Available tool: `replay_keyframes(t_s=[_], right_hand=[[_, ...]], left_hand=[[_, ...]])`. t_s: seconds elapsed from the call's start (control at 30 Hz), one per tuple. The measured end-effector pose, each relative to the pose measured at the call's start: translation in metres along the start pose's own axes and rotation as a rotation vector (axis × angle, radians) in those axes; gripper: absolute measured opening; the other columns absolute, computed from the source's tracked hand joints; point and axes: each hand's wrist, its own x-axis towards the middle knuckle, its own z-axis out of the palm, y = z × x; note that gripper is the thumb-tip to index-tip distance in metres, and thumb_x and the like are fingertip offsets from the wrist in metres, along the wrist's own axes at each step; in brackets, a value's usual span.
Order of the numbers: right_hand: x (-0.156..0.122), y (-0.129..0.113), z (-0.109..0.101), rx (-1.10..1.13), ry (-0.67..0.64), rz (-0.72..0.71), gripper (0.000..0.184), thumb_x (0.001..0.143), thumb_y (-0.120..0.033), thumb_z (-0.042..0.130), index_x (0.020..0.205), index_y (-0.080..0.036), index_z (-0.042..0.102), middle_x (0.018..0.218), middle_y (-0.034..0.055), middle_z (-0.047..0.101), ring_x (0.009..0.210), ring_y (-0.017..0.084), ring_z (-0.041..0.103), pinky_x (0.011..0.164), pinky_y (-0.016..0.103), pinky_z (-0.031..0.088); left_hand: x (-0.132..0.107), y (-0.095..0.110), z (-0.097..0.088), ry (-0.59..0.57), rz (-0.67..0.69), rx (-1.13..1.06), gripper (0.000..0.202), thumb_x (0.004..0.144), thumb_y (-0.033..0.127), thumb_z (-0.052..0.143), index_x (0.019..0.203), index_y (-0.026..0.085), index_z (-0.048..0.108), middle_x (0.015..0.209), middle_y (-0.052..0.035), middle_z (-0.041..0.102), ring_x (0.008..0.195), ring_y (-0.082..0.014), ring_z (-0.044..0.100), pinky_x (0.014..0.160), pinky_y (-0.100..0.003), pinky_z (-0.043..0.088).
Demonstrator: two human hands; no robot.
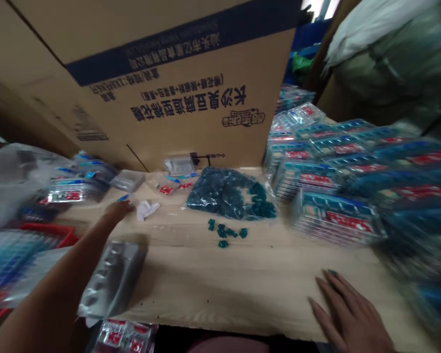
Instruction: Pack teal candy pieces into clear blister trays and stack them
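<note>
On the left, my left hand (pixel 118 212) stretches over the table; its small, blurred fingers look closed. A thin blue piece (pixel 123 198) shows right at them; what they hold, if anything, I cannot make out. A crumpled white tissue (pixel 147 210) lies just right of that hand. My right hand (pixel 356 314) rests flat at the lower right with fingers apart. A small dark green piece (pixel 332 272) shows at a fingertip. In the middle lie several loose green pieces (pixel 222 230), in front of a clear bag (pixel 224 193) of similar pieces.
Stacks of clear blister packs (pixel 338 218) with red labels fill the right side. A large cardboard box (pixel 176 98) stands at the back. Near my left forearm are a clear plastic tray stack (pixel 112 277) and a red basket (pixel 68 235). More packs (pixel 127 338) sit below the front edge.
</note>
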Motion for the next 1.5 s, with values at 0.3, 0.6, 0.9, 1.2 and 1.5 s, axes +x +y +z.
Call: replay_keyframes(t_s=[0.3, 0.6, 0.9, 1.2, 1.5], right_hand=[[0.008, -0.009, -0.009, -0.071, -0.130, 0.036, 0.055, 0.090, -0.045, 0.036, 0.136, -0.014, 0.037, 0.141, 0.0141, 0.040, 0.132, 0.029, 0.032, 0.099, 0.047, 0.036], [0.010, -0.008, -0.011, -0.030, -0.148, 0.028, 0.057, 0.091, -0.044, 0.035, 0.139, -0.014, 0.032, 0.142, 0.0138, 0.039, 0.133, 0.029, 0.030, 0.100, 0.050, 0.035], [0.066, -0.066, -0.010, 0.466, -0.025, -0.060, 0.028, 0.091, -0.026, 0.038, 0.109, -0.019, 0.059, 0.116, 0.0103, 0.061, 0.108, 0.020, 0.056, 0.090, 0.034, 0.046], [0.176, -0.156, 0.023, 0.472, -0.429, -0.081, 0.016, 0.079, -0.008, 0.051, 0.078, -0.017, 0.063, 0.091, 0.0076, 0.065, 0.088, 0.019, 0.060, 0.074, 0.028, 0.045], [0.154, -0.153, 0.003, 1.060, -0.417, 0.089, 0.006, 0.077, -0.021, 0.053, 0.074, -0.017, 0.055, 0.067, -0.0011, 0.059, 0.061, 0.011, 0.055, 0.056, 0.021, 0.043]], left_hand=[[-0.068, 0.089, -0.047, 0.075, 0.155, 0.286, 0.037, 0.086, 0.005, 0.028, 0.116, 0.008, 0.050, 0.095, -0.0129, 0.062, 0.089, -0.0266, 0.059, 0.074, -0.036, 0.046], [-0.233, 0.254, 0.018, 0.002, 0.741, -0.016, 0.028, 0.078, 0.002, 0.046, 0.096, 0.016, 0.063, 0.089, -0.0112, 0.065, 0.084, -0.0251, 0.060, 0.073, -0.038, 0.048], [-0.178, 0.192, 0.016, 0.075, 0.470, -0.231, 0.018, 0.084, 0.016, 0.048, 0.095, 0.016, 0.062, 0.101, -0.0109, 0.063, 0.094, -0.0230, 0.057, 0.081, -0.036, 0.047], [-0.152, 0.151, 0.051, 0.299, 0.345, -0.443, 0.021, 0.082, 0.023, 0.050, 0.100, 0.016, 0.059, 0.111, -0.0131, 0.061, 0.102, -0.0260, 0.057, 0.088, -0.041, 0.046], [-0.171, 0.226, 0.032, -0.028, 0.096, -1.764, 0.022, 0.066, 0.026, 0.066, 0.085, 0.016, 0.063, 0.071, -0.0008, 0.066, 0.065, -0.0126, 0.061, 0.063, -0.025, 0.050]])
